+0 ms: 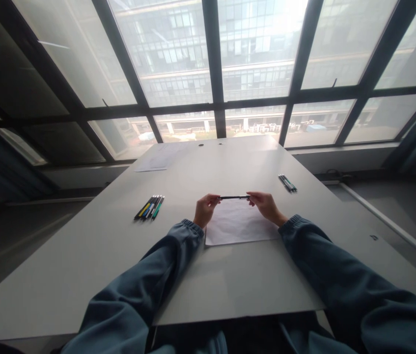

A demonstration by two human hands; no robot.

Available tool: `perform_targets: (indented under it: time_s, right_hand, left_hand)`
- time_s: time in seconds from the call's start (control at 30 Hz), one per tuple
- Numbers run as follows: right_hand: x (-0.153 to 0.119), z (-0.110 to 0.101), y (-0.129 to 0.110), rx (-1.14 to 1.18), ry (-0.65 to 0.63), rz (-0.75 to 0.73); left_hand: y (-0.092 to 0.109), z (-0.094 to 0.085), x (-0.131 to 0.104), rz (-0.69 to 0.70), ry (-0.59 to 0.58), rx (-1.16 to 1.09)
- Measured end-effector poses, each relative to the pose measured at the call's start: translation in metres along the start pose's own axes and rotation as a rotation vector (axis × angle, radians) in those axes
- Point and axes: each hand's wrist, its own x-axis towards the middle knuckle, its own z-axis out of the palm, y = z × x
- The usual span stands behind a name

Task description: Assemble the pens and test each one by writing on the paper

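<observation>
Between my two hands a dark pen (234,197) is held level, one end in each hand. The fingers of my left hand (205,208) pinch its left end. At its right end my right hand (265,205) is closed in a pinch, the fingers partly hidden. Under the pen and between my wrists lies a white sheet of paper (242,226). A row of several pens (149,208) with black, yellow, blue and green barrels rests on the table to the left. Off to the right sits a smaller group of pens (288,183).
The white table (185,285) runs from my lap toward large windows (178,54). Some papers (156,160) lie at its far left corner. Two small dark round spots (201,145) mark the far edge. A small dark object (374,237) is near the right edge.
</observation>
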Motion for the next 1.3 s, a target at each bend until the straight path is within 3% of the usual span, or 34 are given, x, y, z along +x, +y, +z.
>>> perform_targets:
  time_s: [0.23,0.47,1.3]
  right_hand:
    - [0.001,-0.001,0.003,0.009,0.110,0.046]
    - [0.003,0.001,0.002,0.048,0.179,0.053]
    - [0.002,0.000,0.003,0.043,0.160,0.057]
  left_hand:
    - [0.000,-0.005,0.000,0.065,0.034,0.204]
    - [0.008,-0.003,-0.001,0.111,0.024,0.254]
    - [0.009,-0.004,-0.001,0.086,0.040,0.259]
